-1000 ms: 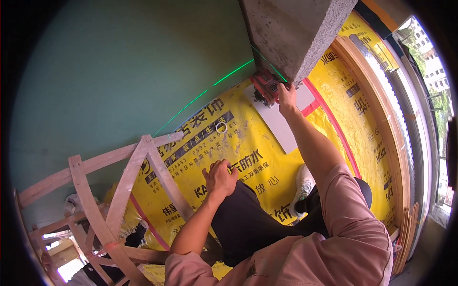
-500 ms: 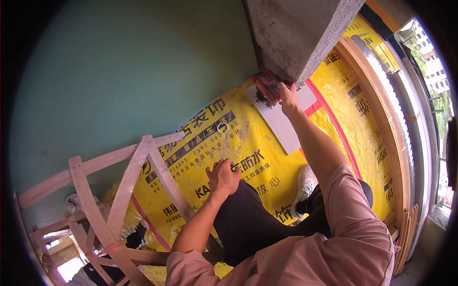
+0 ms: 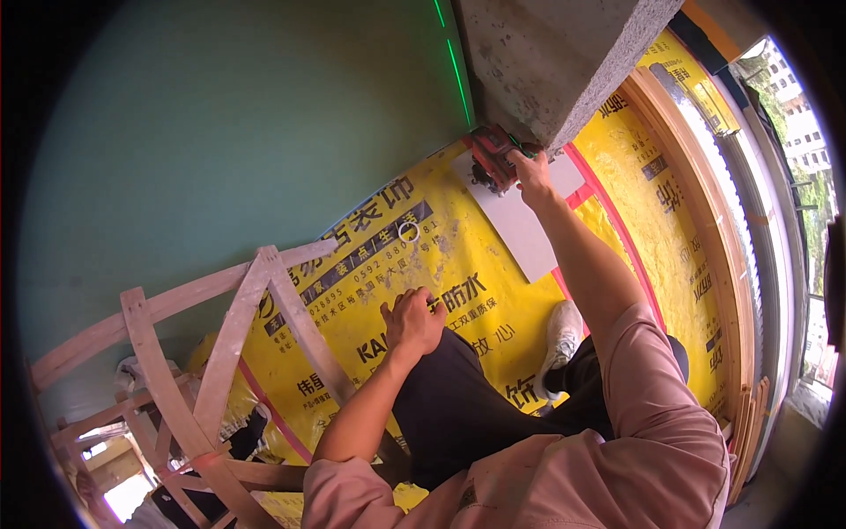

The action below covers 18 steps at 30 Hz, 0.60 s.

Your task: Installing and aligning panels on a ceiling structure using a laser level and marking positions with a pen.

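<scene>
My right hand [image 3: 529,169] grips a red-and-black laser level [image 3: 493,150], which rests at the top end of a pale board [image 3: 520,229], beside the foot of a concrete pillar [image 3: 555,53]. Its bright green line [image 3: 454,70] runs upright on the grey-green wall [image 3: 247,123], just left of the pillar. Near my bent knee, my left hand [image 3: 411,324] hangs over the yellow protective floor sheet [image 3: 397,264], fingers loosely bent and apart, holding nothing I can see. A white ring [image 3: 408,231] lies on that sheet.
A wooden trestle frame [image 3: 211,370] stands at the left. Along the right run wooden strips [image 3: 705,185] and a window [image 3: 793,132] with buildings outside. Red tape [image 3: 617,229] crosses the floor sheet. My white shoe [image 3: 562,339] is on the sheet.
The green line lay across the lower wall a second ago, vanished half a second ago, and now runs upright beside the pillar. My hands have barely moved.
</scene>
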### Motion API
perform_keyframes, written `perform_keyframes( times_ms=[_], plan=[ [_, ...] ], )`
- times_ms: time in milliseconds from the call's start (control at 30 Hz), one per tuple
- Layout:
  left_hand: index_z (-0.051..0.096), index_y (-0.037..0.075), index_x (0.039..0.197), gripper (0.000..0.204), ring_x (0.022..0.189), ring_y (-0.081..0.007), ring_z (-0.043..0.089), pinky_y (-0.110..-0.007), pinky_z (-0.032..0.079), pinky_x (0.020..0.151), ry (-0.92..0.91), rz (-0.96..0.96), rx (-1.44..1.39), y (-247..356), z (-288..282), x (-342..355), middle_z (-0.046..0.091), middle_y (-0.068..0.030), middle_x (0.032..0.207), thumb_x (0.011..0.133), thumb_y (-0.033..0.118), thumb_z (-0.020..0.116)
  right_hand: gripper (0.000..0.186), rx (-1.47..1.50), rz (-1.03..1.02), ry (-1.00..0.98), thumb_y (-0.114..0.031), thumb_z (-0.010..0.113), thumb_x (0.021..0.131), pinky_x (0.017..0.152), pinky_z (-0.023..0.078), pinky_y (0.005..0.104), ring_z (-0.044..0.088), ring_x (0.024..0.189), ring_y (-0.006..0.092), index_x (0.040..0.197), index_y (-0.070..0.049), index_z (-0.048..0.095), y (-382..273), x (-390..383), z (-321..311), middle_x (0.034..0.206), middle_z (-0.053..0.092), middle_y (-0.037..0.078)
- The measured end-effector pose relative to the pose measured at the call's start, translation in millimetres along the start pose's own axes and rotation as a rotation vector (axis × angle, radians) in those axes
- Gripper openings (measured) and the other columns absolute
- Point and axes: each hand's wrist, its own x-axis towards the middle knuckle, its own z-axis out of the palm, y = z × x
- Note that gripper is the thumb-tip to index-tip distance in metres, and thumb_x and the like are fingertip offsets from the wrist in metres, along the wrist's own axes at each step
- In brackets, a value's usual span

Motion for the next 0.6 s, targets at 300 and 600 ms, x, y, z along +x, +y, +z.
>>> perform_keyframes(
  times_ms=[300, 600],
  plan=[
    [0.063, 0.008, 0.107, 0.030, 0.114, -0.0287, 0.056, -0.059, 0.027, 0.109, -0.007, -0.002, -0.018, 2.0, -4.4, -2.2, 0.063, -0.0100, 0.113, 0.089, 0.033, 0.059, 0.051, 0.051, 0.052, -0.136, -0.024, 0.069, 0.076, 0.053, 0.042, 0.0358, 0.055, 0.072, 0.0170, 0.121, -0.008, 0.050, -5.5, -0.9, 4.0, 0.091, 0.060, 0.009],
    [0.062, 0.008, 0.108, 0.030, 0.115, -0.0288, 0.055, -0.059, 0.026, 0.109, -0.013, -0.021, -0.043, 3.4, -8.1, -3.9, 0.063, -0.0100, 0.113, 0.090, 0.032, 0.058, 0.064, -0.004, -0.326, -0.109, -0.039, 0.071, 0.086, 0.075, 0.052, 0.0375, 0.065, 0.087, 0.0287, 0.126, 0.003, 0.045, 19.7, -0.4, -14.9, 0.107, 0.062, 0.021]
  ],
)
